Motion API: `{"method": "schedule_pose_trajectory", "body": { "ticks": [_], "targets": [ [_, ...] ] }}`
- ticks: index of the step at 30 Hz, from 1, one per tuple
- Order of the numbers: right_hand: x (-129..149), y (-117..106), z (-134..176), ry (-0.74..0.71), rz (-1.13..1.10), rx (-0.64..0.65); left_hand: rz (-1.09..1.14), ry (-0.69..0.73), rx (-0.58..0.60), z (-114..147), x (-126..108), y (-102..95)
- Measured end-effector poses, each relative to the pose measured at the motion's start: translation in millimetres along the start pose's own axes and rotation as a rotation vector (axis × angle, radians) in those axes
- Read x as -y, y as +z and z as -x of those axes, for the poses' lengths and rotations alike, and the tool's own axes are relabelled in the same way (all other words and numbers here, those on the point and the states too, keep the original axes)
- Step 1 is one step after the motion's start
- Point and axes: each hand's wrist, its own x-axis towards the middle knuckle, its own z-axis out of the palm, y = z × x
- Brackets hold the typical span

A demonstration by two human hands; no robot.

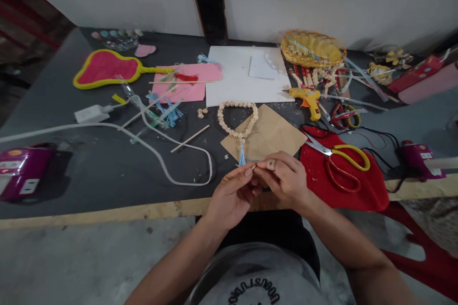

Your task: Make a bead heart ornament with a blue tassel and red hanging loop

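Observation:
Near the table's front edge, my left hand and my right hand meet with fingertips pinched together. Between them is a small pale piece, too small to tell its kind. Another small pale bit shows at my right fingers; I cannot tell whether it is held or worn. Just beyond my hands lies a heart-shaped loop of knobbly cream pieces with a light blue tassel hanging from its point. It partly overlaps a brown square sheet, whose near corner my hands cover.
Right of my hands, scissors lie on red cloth. Beyond are a yellow glue gun, wicker basket and white board. Leftward are a white cable, wooden stick, pink-and-yellow hand mirror shape and purple power block.

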Motion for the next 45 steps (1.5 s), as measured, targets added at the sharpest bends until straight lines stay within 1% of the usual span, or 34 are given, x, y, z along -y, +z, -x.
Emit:
{"method": "schedule_pose_trajectory", "body": {
  "ticks": [2,6,8,10,13,16,19,21,22,24,25,28,30,31,33,36,39,42,45],
  "targets": [
    [-1,0,1,-0.006,0.016,-0.008,-0.017,0.021,-0.010,0,1,1.5],
    [-3,-4,-1,-0.094,0.114,0.007,-0.028,0.077,-0.049,0,2,4.5],
    [-2,-6,-2,-0.118,0.125,0.020,-0.040,0.095,-0.055,0,3,5.1],
    [-1,-6,-4,-0.093,0.080,0.022,-0.060,0.113,-0.054,0,3,5.2],
    [1,-6,-5,-0.004,-0.036,0.012,-0.080,0.133,-0.053,-1,4,5.1],
    [3,-6,-5,0.028,-0.129,0.021,-0.109,0.144,-0.054,0,6,3.4],
    [4,-12,-5,0.078,-0.192,0.055,-0.245,0.169,-0.039,4,4,-2.6],
    [3,-20,-4,0.159,-0.246,0.064,-0.461,0.249,-0.030,7,-6,-8.5],
    [2,-25,-3,0.206,-0.279,0.059,-0.611,0.332,-0.036,8,-15,-11.6],
    [0,-35,-1,0.303,-0.349,0.048,-1.015,0.585,-0.078,5,-36,-17.1],
    [-2,-40,0,0.346,-0.384,0.046,-1.224,0.731,-0.080,2,-47,-19.3],
    [-5,-52,4,0.451,-0.498,0.054,-1.774,1.085,0.034,-17,-75,-23.3],
    [-5,-58,6,0.490,-0.581,0.052,-2.051,1.210,0.102,-31,-83,-23.9],
    [-5,-61,7,0.500,-0.619,0.052,-2.156,1.241,0.144,-38,-85,-23.6],
    [-5,-66,9,0.511,-0.677,0.059,-2.300,1.249,0.221,-46,-86,-22.8],
    [-7,-71,12,0.538,-0.694,0.073,-2.359,1.225,0.293,-53,-85,-24.1],
    [-11,-69,10,0.569,-0.609,0.092,-2.285,1.214,0.306,-59,-85,-29.7],
    [-17,-56,4,0.551,-0.434,0.140,-2.109,1.187,0.261,-67,-86,-34.2],
    [-23,-36,-2,0.476,-0.294,0.193,-1.980,1.151,0.226,-74,-87,-32.7]
  ]
}}
